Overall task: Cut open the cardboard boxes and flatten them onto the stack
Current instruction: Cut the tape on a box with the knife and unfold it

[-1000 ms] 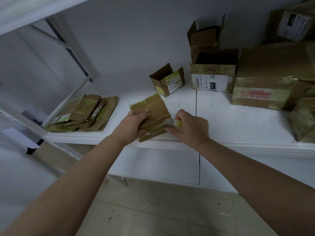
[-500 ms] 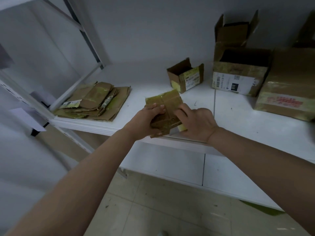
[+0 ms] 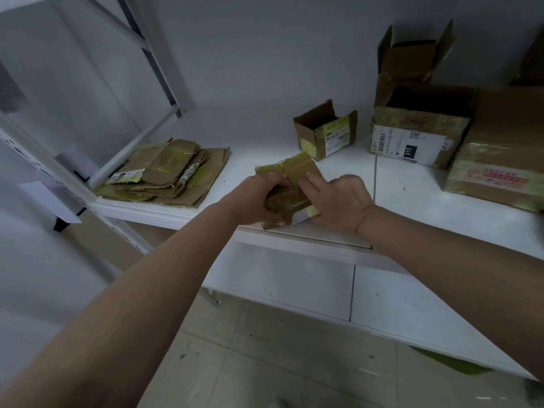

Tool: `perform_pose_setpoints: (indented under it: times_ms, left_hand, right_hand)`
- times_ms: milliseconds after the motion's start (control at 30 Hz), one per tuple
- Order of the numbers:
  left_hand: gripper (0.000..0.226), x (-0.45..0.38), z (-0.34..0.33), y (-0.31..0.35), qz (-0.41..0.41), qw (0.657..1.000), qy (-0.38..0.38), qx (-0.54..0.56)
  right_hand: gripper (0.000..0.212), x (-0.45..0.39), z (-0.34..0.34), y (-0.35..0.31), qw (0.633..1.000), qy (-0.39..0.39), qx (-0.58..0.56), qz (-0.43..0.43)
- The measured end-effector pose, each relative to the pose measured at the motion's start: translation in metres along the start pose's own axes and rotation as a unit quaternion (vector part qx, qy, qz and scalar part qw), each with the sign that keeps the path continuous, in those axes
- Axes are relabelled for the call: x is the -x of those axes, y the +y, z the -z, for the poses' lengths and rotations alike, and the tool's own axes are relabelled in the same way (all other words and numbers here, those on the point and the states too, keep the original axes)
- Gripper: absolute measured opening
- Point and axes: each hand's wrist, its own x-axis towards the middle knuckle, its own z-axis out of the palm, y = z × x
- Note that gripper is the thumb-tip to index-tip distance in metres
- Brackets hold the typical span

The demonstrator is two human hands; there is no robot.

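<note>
Head view. Both hands meet over the front edge of the white shelf point(image 3: 412, 219), working one small flattened box point(image 3: 290, 184) wrapped in yellowish tape.

Left hand point(image 3: 256, 198): fingers curled over the box's left edge, thumb under its near corner; it grips the cardboard.

Right hand point(image 3: 338, 198): index and middle fingers laid across the top face of the box, pressing it; the remaining fingers are curled at its right side. A pale yellow strip shows under this hand at the box's near right corner; cannot tell what it is or whether the hand holds it.

Box position: held just above the shelf's front edge, tilted, far corner pointing toward the wall.

Stack of flattened cardboard point(image 3: 170, 172): lies at the left end of the shelf, well apart from the hands, against the rack upright.

Behind the hands: small open box point(image 3: 326, 134) with a label. To the right: open box with barcode label point(image 3: 418, 136), another open box point(image 3: 412, 54) standing behind it, and a large taped box point(image 3: 500, 163) at the frame edge.
</note>
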Motion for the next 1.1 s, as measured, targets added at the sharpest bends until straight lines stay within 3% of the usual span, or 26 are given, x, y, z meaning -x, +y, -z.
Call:
perform_pose_setpoints:
  times_ms: [267, 433, 567, 633, 900, 1100]
  left_hand:
    - [0.070, 0.004, -0.003, 0.000, 0.011, 0.999, 0.039, 0.037]
    - [0.055, 0.004, -0.001, 0.003, -0.005, 0.998, 0.056, 0.018]
    - [0.069, 0.014, 0.000, 0.009, -0.022, 0.999, 0.041, -0.028]
    - [0.080, 0.017, 0.001, 0.013, -0.032, 0.998, 0.022, -0.054]
    - [0.077, 0.020, -0.008, 0.012, -0.039, 0.990, -0.035, -0.129]
    - [0.078, 0.035, -0.035, 0.018, -0.004, 0.986, 0.077, -0.151]
  right_hand:
    - [0.066, -0.006, 0.017, 0.003, 0.996, -0.012, -0.086, 0.003]
    - [0.062, -0.003, 0.019, 0.005, 0.996, -0.025, -0.085, 0.027]
    - [0.060, 0.000, 0.013, 0.005, 0.996, 0.003, -0.086, 0.023]
    - [0.055, 0.005, 0.011, 0.005, 0.996, 0.007, -0.091, 0.011]
    - [0.024, 0.020, 0.008, 0.011, 0.971, 0.040, -0.231, -0.047]
    - [0.027, 0.024, 0.012, 0.009, 0.970, 0.000, -0.236, -0.055]
